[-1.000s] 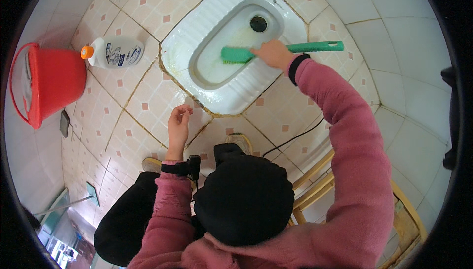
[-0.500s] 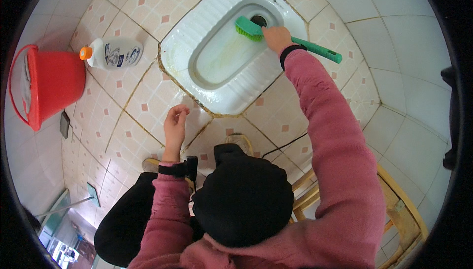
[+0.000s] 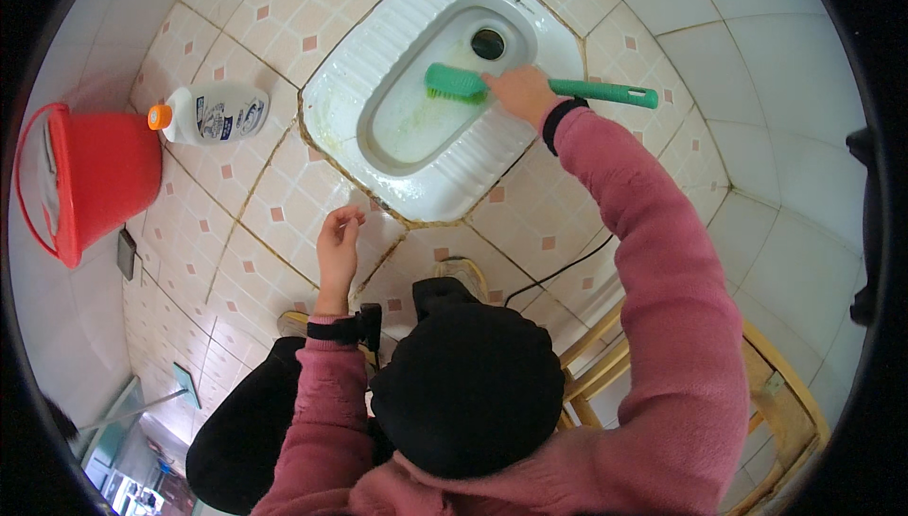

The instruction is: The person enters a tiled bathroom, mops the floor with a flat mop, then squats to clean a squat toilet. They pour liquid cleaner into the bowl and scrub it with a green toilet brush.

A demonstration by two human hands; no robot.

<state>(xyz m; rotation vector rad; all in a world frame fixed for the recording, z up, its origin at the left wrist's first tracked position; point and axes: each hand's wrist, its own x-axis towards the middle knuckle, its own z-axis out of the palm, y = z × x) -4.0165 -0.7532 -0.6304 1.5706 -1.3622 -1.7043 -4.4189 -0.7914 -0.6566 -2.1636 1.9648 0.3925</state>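
Observation:
My right hand (image 3: 520, 95) is closed around the green scrubbing brush (image 3: 605, 91), near its head. The brush's bristles press down on the sloping basin of the white squat toilet (image 3: 326, 71), below its round drain hole (image 3: 488, 44). Yellowish stains show on the basin floor left of the bristles. My left hand (image 3: 339, 246) hangs over the tiles near the toilet's lower left edge, fingers loosely bent, with nothing in it. A white cleaner bottle (image 3: 227, 104) with an orange cap lies left of the toilet, apart from both hands.
A red bucket (image 3: 113, 164) stands by the left wall. Behind me to the right is a wooden chair (image 3: 785, 393). A black cable (image 3: 558, 275) runs over the tiled floor (image 3: 274, 213). A squeegee or mop head (image 3: 186, 385) shows at lower left.
My right hand has drawn the brush left and down the basin, away from the drain hole, which is now uncovered. My left hand has hardly moved.

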